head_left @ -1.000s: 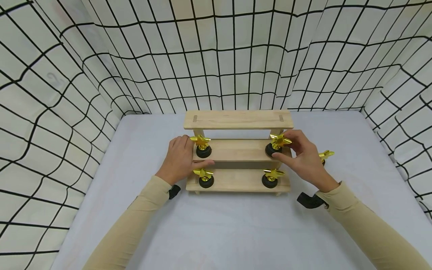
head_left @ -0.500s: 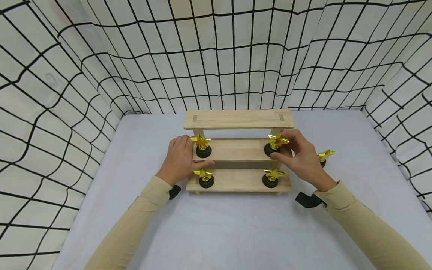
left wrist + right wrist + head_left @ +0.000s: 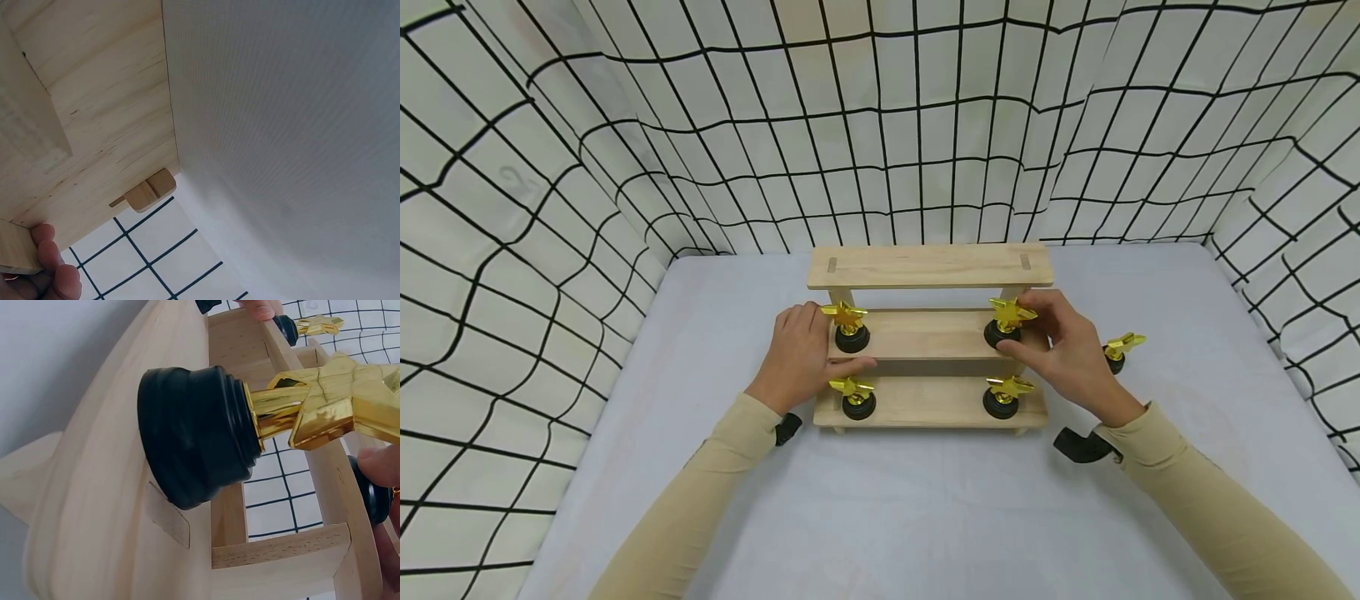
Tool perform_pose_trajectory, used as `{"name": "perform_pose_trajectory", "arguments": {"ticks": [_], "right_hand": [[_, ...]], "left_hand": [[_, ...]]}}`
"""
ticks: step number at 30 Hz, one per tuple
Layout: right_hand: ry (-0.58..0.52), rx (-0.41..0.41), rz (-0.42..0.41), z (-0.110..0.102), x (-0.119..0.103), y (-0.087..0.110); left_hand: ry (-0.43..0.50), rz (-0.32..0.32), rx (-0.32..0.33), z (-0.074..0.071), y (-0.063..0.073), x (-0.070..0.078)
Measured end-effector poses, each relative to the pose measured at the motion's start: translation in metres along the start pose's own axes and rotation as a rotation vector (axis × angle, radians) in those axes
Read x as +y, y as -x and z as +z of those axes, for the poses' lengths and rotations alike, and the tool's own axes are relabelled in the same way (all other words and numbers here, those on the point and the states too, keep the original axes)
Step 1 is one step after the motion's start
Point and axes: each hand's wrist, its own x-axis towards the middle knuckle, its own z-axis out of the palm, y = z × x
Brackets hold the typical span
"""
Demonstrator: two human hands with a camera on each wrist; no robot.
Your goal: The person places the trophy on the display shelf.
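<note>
A three-tier wooden shelf rack (image 3: 928,335) stands on the table. My left hand (image 3: 797,354) grips the left end of its middle tier; in the left wrist view curled fingers (image 3: 56,265) show around the wood. At the right end of that tier, my right hand (image 3: 1070,354) pinches the black base of a gold star trophy (image 3: 1011,314) between thumb and fingers. Another star trophy (image 3: 852,337) stands at the tier's left end, beside my left hand. Two more, a left trophy (image 3: 858,405) and a right trophy (image 3: 1001,405), stand on the bottom tier.
One more star trophy (image 3: 1115,358) is on the white-covered table (image 3: 910,508), right of the rack and partly behind my right hand. The top tier (image 3: 928,265) sits at the back. Black netting (image 3: 917,108) over white walls surrounds the table's back and sides.
My right hand has shifted slightly left with the trophy along the middle tier, and the star has turned a little. The left hand keeps its place on the rack.
</note>
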Motion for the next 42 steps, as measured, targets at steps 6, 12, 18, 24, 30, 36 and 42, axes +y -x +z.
{"name": "perform_pose_trajectory", "arguments": {"ticks": [6, 12, 18, 24, 30, 36, 42], "right_hand": [[0.046, -0.009, 0.008, 0.0, 0.0, 0.0], [0.048, -0.015, 0.02, -0.001, -0.001, 0.001], [0.053, 0.011, 0.011, -0.013, -0.004, 0.006], [0.103, 0.062, 0.002, -0.029, -0.006, 0.011], [0.152, 0.108, -0.003, -0.052, -0.004, 0.016], [0.157, 0.147, 0.042, -0.071, -0.002, 0.021], [0.122, 0.169, 0.043, -0.09, 0.007, 0.025]], "left_hand": [[0.002, 0.001, 0.0, -0.001, 0.0, 0.001], [-0.003, 0.011, 0.012, -0.001, 0.0, 0.001], [0.0, -0.001, 0.007, -0.001, 0.0, 0.002], [0.011, -0.007, 0.005, -0.002, 0.001, 0.003], [0.017, -0.007, 0.005, -0.003, 0.0, 0.003], [0.028, -0.015, 0.001, -0.003, -0.001, 0.003], [0.03, -0.019, -0.001, -0.003, -0.001, 0.003]]}}
